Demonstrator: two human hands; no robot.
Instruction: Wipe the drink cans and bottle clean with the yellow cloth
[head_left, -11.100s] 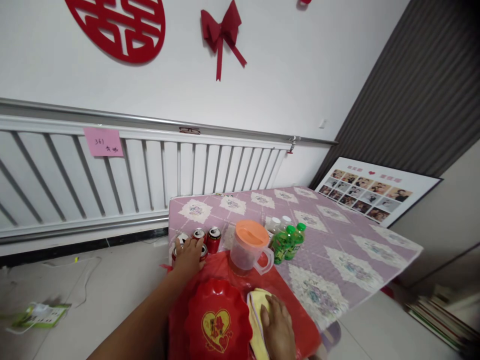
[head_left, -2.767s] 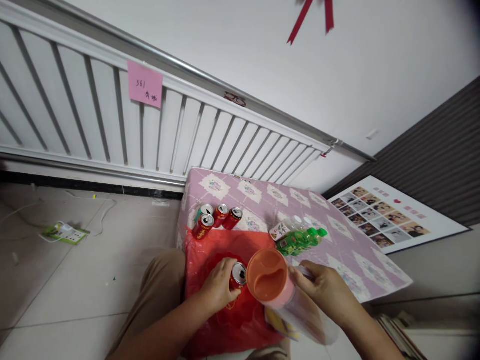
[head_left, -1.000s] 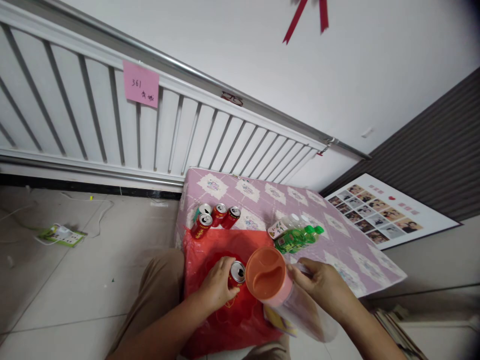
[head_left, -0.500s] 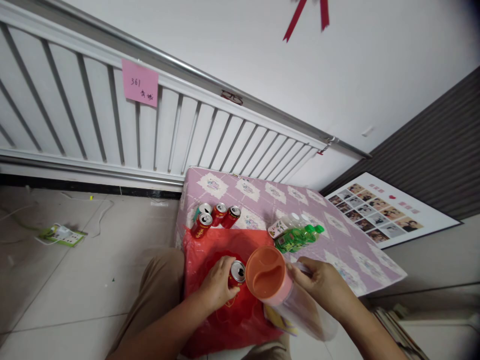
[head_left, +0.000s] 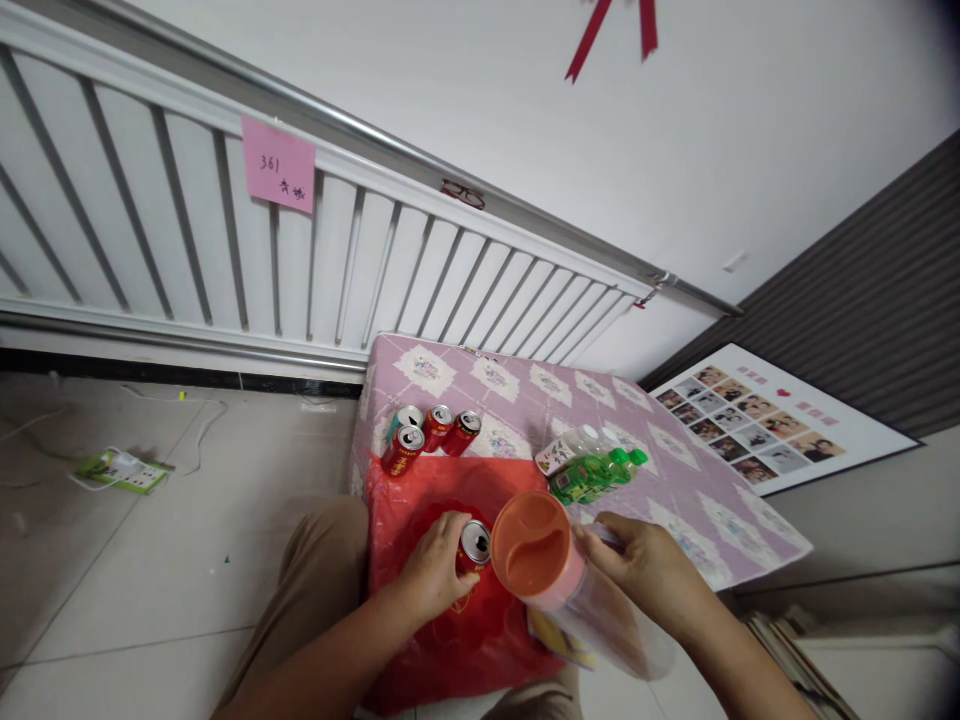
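Red can (head_left: 474,552), partly hidden, is clamped by left fingers (head_left: 448,529); right fingers (head_left: 600,553) clamp the pitcher (head_left: 596,618), handle (head_left: 611,536) mostly covered.

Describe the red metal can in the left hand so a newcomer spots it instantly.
On the purple-and-white floral tablecloth, find the shiny red plastic sheet at the near end. Over it, the left hand grips the red metal can. The other red cans stand unheld farther back, grouped with one teal can.
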